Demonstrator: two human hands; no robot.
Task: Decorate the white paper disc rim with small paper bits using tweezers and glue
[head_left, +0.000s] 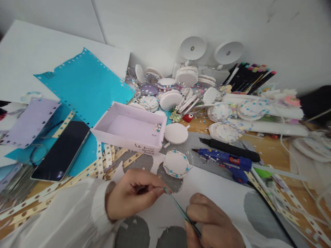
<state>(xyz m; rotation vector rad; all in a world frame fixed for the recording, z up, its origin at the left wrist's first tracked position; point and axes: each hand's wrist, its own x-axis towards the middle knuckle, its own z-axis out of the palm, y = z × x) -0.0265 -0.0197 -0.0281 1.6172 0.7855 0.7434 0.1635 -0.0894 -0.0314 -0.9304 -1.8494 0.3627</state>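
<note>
My right hand [209, 218] is closed around a pair of slim teal tweezers [178, 206], which slant up and left. Their tip meets the pinched thumb and forefinger of my left hand [139, 193]. Whatever lies between those left fingertips is too small to make out. Just beyond the hands lies a round white disc [176, 163] edged with blue stars. Behind it rests a plain white disc [176, 133]. A white sheet [214, 187] with round holes cut out of it spreads beneath both hands.
A lilac box [129, 134] with tiny pieces inside stands ahead. To its left lie a phone [62, 150] and punched blue paper [90, 86]. A blue glue gun [227, 160] and black cutter [230, 150] are at right. Decorated discs [170, 100] pile up behind.
</note>
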